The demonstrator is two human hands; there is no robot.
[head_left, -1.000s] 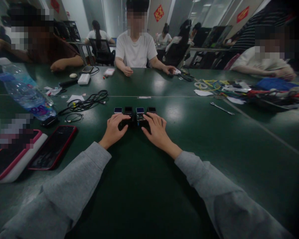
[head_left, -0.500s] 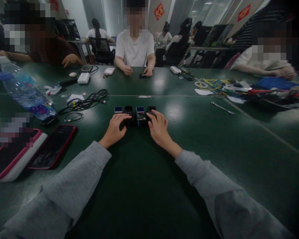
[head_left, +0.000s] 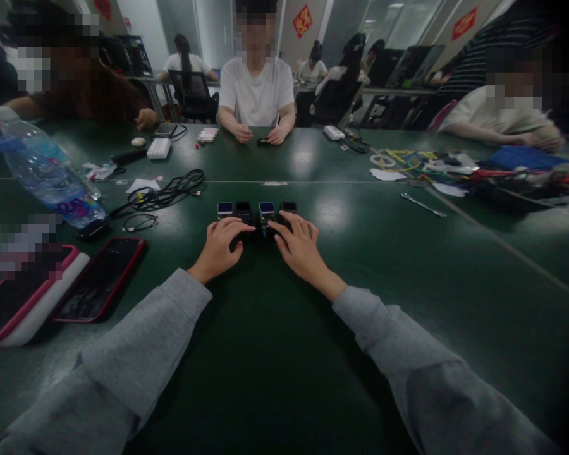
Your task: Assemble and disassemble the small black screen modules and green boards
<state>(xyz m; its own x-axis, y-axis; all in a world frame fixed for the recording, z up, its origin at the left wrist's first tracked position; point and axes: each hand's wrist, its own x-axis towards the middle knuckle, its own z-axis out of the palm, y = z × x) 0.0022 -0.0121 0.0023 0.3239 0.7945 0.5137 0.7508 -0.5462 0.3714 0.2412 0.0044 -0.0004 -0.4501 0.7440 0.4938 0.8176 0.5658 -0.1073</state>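
Note:
A row of small electronic modules with screens lies on the green table before me. From the left come a module with a white-edged screen (head_left: 225, 208), a black module (head_left: 243, 207), a module with an exposed circuit board and blue screen (head_left: 267, 208), and a second black module (head_left: 289, 206). My left hand (head_left: 221, 245) spreads over the two left ones, its index finger reaching the black one's right edge. My right hand (head_left: 299, 243) covers the lower part of the rightmost module, with its index fingertip at the exposed board. Neither hand grasps anything; both have extended fingers.
To the left are a red-edged phone (head_left: 102, 278), a plastic bottle (head_left: 57, 180) and coiled black cables (head_left: 171, 189). A wrench (head_left: 423, 205) and a pile of wires (head_left: 483, 167) lie right. Across the table sits a person in a white shirt (head_left: 256, 91).
My right hand's fingers have shifted left, from the rightmost module to the exposed board. My left index finger reaches slightly farther right. The person opposite has moved a small black item left.

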